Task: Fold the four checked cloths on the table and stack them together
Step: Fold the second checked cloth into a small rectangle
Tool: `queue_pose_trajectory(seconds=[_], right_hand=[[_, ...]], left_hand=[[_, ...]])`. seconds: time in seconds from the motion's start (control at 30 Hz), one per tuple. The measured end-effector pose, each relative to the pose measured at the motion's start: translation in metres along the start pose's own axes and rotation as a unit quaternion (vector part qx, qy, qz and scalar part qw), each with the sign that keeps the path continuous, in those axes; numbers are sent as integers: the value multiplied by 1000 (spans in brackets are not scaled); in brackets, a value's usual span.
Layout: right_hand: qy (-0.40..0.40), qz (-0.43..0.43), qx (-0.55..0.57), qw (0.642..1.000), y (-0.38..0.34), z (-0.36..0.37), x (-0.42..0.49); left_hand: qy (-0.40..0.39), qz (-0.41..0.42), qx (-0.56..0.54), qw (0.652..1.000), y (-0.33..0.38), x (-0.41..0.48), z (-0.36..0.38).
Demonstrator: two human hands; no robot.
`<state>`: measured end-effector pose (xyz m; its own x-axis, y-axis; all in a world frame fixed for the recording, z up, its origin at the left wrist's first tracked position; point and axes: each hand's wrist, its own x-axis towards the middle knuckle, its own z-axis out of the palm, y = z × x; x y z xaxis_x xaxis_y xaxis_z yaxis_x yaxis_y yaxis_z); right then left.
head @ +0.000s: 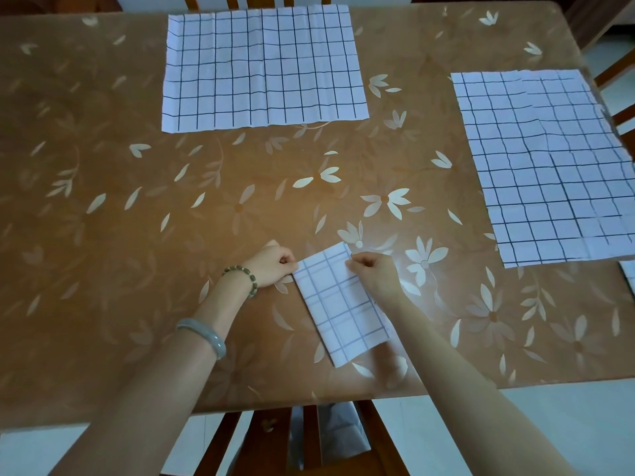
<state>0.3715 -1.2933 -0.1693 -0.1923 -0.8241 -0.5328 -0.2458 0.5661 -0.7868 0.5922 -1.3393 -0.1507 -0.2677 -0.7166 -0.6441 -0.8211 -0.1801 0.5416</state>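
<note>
**White checked cloth pinched at both top corners**

Thin and limp by the look of it, the folded cloth (343, 304) lies as a narrow, slanted strip in the lower centre of the frame, flat on the flowered table (103, 201). The left hand (271, 264) pinches its upper left corner with curled fingers, wrist low over the tabletop. The right hand (372, 269) pinches the upper right corner, its forearm running along the strip's right edge. Both arms reach in from the bottom of the frame. Fabric this light would probably sag and lose its alignment if lifted by the middle, so the corners and creased edges look the safest holds. The glossy table may also let it slide. A second cloth (264, 67) lies spread at upper centre and a third cloth (546, 166) at the right. A white sliver (629, 278) at the right edge may be the fourth.
</note>
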Motion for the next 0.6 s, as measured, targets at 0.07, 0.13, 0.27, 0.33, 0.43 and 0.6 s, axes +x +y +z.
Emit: queue_pose_trajectory(seconds=[0.07,0.13,0.27,0.33,0.43,0.6], right_hand=[[16,10,-25,1000,-5,3,0],[34,6,-51,998,-8,4,1],[59,-5,-128,990,-11,3,0],[67,-18,-166,984,-13,1,-3],[73,-29,-180,981,-12,0,-5],[77,-38,-186,979,-12,-1,-5]], left_hand=[[18,2,23,1000,-2,-1,1],[34,-1,16,999,-1,-2,3],[64,-14,-6,998,0,-1,8],[76,-16,-12,997,1,-2,8],[85,-27,-36,995,5,-4,8],[99,-64,-89,989,8,-8,12]])
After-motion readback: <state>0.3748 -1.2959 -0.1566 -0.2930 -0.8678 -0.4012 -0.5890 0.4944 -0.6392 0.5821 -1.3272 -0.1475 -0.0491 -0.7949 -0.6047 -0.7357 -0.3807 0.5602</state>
